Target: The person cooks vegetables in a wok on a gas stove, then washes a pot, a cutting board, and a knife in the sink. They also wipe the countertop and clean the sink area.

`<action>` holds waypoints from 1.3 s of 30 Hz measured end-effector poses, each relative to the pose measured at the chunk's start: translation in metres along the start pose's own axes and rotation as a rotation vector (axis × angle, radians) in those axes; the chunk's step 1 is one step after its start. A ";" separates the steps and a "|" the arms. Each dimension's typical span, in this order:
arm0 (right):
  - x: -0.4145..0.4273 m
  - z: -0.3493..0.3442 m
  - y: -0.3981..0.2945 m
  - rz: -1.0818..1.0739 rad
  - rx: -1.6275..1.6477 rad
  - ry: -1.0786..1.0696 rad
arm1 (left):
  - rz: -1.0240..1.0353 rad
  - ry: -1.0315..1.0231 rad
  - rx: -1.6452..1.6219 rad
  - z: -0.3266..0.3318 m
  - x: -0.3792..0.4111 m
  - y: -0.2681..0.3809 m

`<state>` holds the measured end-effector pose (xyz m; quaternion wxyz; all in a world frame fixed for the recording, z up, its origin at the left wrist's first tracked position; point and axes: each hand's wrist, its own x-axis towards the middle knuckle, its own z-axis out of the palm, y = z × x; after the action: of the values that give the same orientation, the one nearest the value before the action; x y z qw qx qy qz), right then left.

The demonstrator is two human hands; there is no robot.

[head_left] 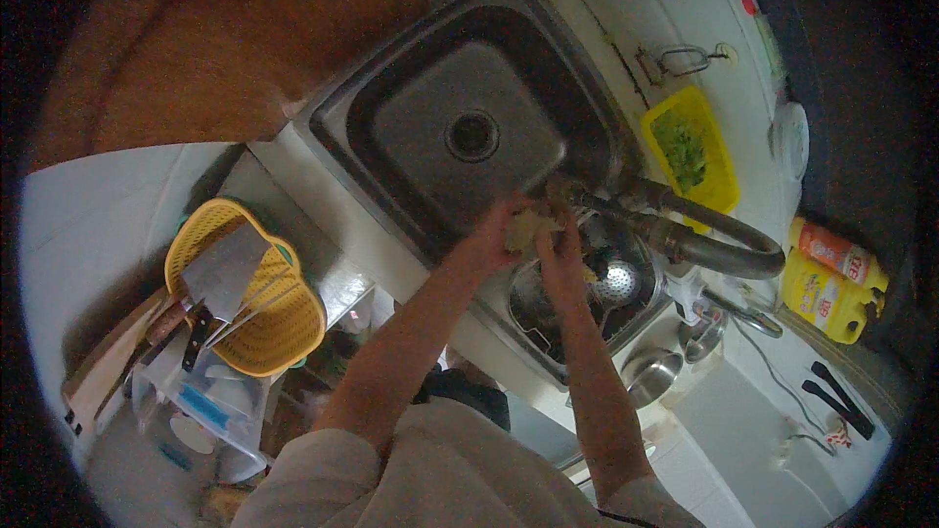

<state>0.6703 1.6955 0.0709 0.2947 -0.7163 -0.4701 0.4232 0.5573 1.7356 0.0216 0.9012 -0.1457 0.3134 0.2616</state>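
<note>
My left hand (499, 231) and my right hand (559, 238) meet near the divider between two stainless steel sink basins. Between them they hold a pale, yellowish object (522, 230), too blurred to name. The tip of the faucet (568, 191) is close by. Beyond my hands lies the large sink basin (440, 103) with a round drain (472, 136). Below my right hand, the small basin holds a wire rack and a perforated metal ladle (616, 282).
A yellow basket (722, 176) with leafy greens (682, 150) stands behind the thick faucet pipe (719, 257). Yellow bottles (821, 297) and a steel bowl (651, 374) are at right. At left, a cleaver (229, 268) lies across a yellow plastic basket (312, 323).
</note>
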 end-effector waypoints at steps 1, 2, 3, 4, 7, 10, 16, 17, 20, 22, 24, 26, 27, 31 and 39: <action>0.011 0.008 -0.010 0.063 0.121 -0.059 | 0.044 -0.023 -0.026 0.005 -0.008 0.003; 0.017 0.015 -0.016 0.126 0.242 -0.117 | 0.086 -0.045 -0.052 0.009 -0.016 0.005; 0.017 0.024 -0.014 0.051 0.156 -0.070 | 0.125 -0.070 -0.080 0.011 -0.021 0.007; 0.016 0.032 -0.010 -0.024 0.070 -0.021 | 0.154 -0.002 -0.079 0.010 -0.021 0.009; 0.021 0.046 -0.024 -0.425 -0.096 0.029 | 0.234 0.161 -0.081 0.009 -0.012 0.019; 0.034 0.056 -0.028 -0.522 -0.163 0.034 | 0.274 0.171 -0.105 0.007 -0.005 0.019; 0.054 0.071 -0.031 -0.232 -0.147 0.093 | 0.411 0.204 -0.246 0.001 0.012 0.020; 0.057 0.073 -0.031 -0.231 -0.131 0.111 | 0.445 0.213 -0.273 0.001 0.015 0.020; 0.064 0.080 -0.017 -0.140 -0.169 0.128 | 0.513 0.228 -0.307 -0.005 0.022 0.017; 0.066 0.081 -0.016 -0.148 -0.190 0.104 | 0.517 0.247 -0.241 -0.034 0.037 0.006; 0.070 0.080 -0.012 -0.262 -0.463 0.092 | 0.483 0.271 -0.139 -0.057 0.048 0.000; 0.075 0.077 0.001 -0.480 -0.985 0.089 | 0.470 0.429 0.208 -0.055 0.049 -0.003; 0.082 0.074 0.013 -0.400 -1.058 0.006 | 0.451 0.505 0.387 -0.045 0.043 -0.003; 0.101 0.079 0.000 0.181 -0.543 0.266 | 0.578 0.781 0.632 -0.015 0.029 0.002; 0.037 0.075 -0.007 -0.409 -0.092 0.055 | 0.337 0.101 -0.103 -0.043 0.026 -0.003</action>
<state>0.6085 1.7339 0.0295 0.3542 -0.6300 -0.6162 0.3129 0.5550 1.7248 -0.0275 0.8192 -0.1503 0.3642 0.4168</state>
